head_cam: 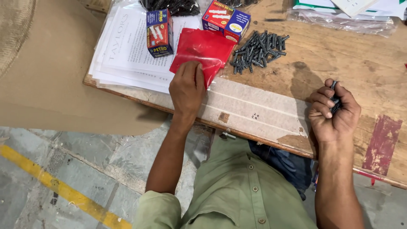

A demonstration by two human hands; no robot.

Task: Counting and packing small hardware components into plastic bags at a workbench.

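Observation:
My left hand (187, 90) lies palm down on a wooden table (339, 59), its fingers pinching the near corner of a flat red plastic bag (203, 48). My right hand (335, 112) is curled shut around a bunch of dark screws (335, 101), held just above the table's near edge. A loose pile of the same dark screws (258, 50) lies on the wood to the right of the red bag, between the two hands and farther back.
Two small blue-and-red cardboard boxes (159, 33) (225, 19) stand behind the red bag. One rests on a stack of white papers in a clear sleeve (127, 51). A black bag (174, 6) and more sleeved papers (343, 17) lie at the back. Brown cardboard (46, 85) is left.

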